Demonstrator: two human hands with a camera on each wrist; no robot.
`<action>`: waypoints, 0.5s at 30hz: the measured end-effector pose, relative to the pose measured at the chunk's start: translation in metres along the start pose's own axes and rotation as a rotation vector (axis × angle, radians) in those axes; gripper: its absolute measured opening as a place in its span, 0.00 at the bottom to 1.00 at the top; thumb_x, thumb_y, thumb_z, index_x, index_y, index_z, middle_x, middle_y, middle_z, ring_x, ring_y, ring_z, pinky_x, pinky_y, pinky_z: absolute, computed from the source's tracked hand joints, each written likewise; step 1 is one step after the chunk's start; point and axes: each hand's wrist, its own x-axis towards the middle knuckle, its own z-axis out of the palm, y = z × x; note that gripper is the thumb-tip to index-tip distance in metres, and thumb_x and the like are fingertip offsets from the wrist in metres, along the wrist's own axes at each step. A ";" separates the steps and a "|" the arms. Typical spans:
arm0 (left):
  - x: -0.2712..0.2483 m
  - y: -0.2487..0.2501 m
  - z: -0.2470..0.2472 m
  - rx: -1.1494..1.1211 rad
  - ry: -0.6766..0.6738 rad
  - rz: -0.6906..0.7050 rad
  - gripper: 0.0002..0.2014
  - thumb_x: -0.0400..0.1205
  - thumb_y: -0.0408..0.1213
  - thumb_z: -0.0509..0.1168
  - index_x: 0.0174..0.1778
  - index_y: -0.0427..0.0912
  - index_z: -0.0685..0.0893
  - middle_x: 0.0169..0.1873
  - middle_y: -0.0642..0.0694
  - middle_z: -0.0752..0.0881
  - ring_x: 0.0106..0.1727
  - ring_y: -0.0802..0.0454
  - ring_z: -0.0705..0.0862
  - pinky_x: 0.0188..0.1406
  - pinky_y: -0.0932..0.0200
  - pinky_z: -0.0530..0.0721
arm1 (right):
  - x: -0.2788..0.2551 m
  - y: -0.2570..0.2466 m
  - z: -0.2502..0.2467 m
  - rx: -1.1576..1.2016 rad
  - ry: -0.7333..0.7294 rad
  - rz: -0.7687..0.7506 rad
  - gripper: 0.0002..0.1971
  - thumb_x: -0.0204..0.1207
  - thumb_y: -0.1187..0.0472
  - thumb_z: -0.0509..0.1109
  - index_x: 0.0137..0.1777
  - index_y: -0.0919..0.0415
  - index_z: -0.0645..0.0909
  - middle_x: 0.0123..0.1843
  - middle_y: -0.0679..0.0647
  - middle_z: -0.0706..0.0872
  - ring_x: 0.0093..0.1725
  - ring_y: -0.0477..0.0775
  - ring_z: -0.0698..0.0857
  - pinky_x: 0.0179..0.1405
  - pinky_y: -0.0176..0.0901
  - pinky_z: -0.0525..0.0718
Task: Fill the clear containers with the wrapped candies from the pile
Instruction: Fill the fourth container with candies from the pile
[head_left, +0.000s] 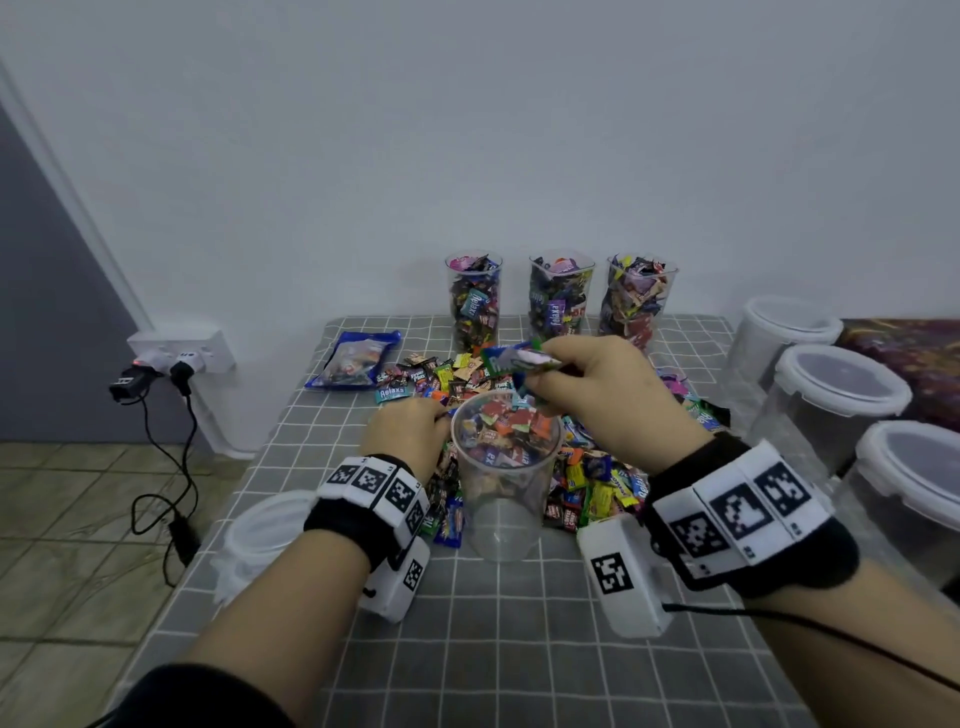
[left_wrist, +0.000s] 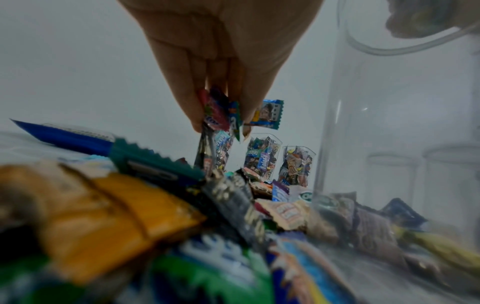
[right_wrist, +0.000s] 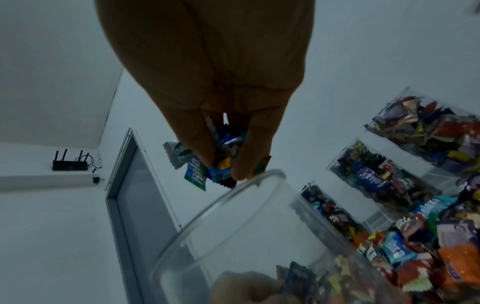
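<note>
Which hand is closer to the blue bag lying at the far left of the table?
Left. The left hand is in the pile, right of the blue bag; the right hand is farther right, over the container.

left hand (head_left: 408, 431) low, fingers pinched tight, wrist down | my right hand (head_left: 597, 387) raised higher, fingertips bunched, both forearms stretched forward

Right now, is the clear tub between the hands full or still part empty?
Part empty. The clear tub stands upright with no lid, and the candies inside lie well below its rim in the head view.
</note>
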 end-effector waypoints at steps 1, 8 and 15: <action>-0.001 0.000 -0.001 -0.005 0.003 0.001 0.14 0.85 0.42 0.56 0.55 0.43 0.86 0.50 0.43 0.88 0.52 0.42 0.84 0.46 0.54 0.78 | -0.001 -0.001 0.003 -0.001 -0.023 0.014 0.07 0.77 0.66 0.67 0.42 0.67 0.84 0.37 0.66 0.85 0.42 0.66 0.85 0.46 0.62 0.83; -0.003 -0.002 0.000 -0.056 0.020 0.004 0.15 0.85 0.44 0.57 0.52 0.41 0.87 0.46 0.41 0.88 0.49 0.42 0.84 0.43 0.54 0.77 | -0.005 -0.006 0.008 -0.085 -0.109 0.096 0.07 0.76 0.65 0.67 0.45 0.66 0.86 0.29 0.52 0.78 0.25 0.44 0.70 0.24 0.35 0.67; -0.005 -0.003 0.000 -0.102 0.026 -0.003 0.14 0.85 0.41 0.57 0.50 0.39 0.87 0.46 0.40 0.88 0.48 0.41 0.84 0.41 0.55 0.75 | -0.008 -0.014 0.008 -0.048 -0.128 0.103 0.09 0.76 0.66 0.66 0.50 0.56 0.86 0.39 0.53 0.85 0.34 0.52 0.84 0.34 0.37 0.83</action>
